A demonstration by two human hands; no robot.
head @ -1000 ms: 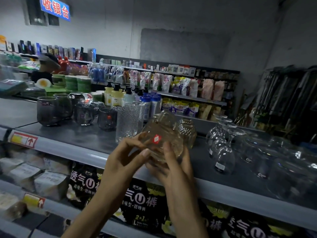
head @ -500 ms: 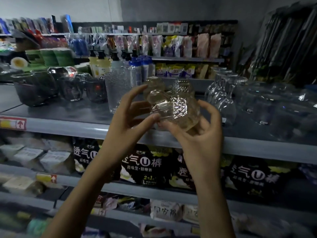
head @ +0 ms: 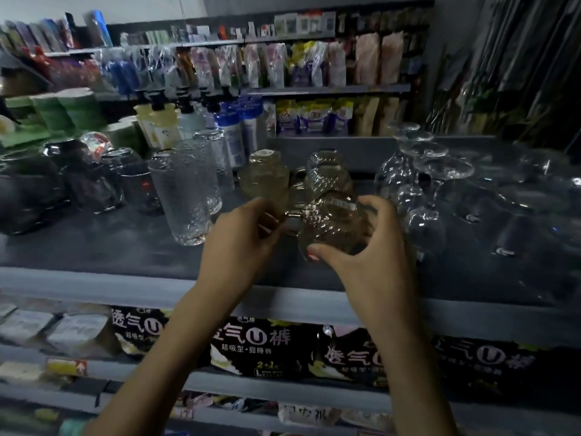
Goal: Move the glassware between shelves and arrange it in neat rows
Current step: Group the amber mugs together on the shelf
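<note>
Glassware (head: 264, 180) is filling the grey top shelf (head: 94, 247) in loose groups. Dark tumblers (head: 94, 184) are crowding the left, and upturned wine glasses (head: 424, 184) are standing to the right. Tall textured tumblers (head: 185, 196) are rising left of centre, just beside two stacks of amber glasses (head: 330, 174) at the back.

An amber mug (head: 330, 225) is sitting in both hands in front of the right-hand stack (whether it is touching the shelf, I cannot tell). The right hand (head: 371, 256) is wrapping thumb and fingers round its patterned body. The left hand (head: 239, 243) is pinching its handle (head: 290, 215) with curled fingers.

Judging by this, the placing step is under way. The next move is probably calling for a gentle set-down in line with the amber stacks, handle turned to match. It is also asking for care to keep the right hand off the wine glasses close by.
</note>
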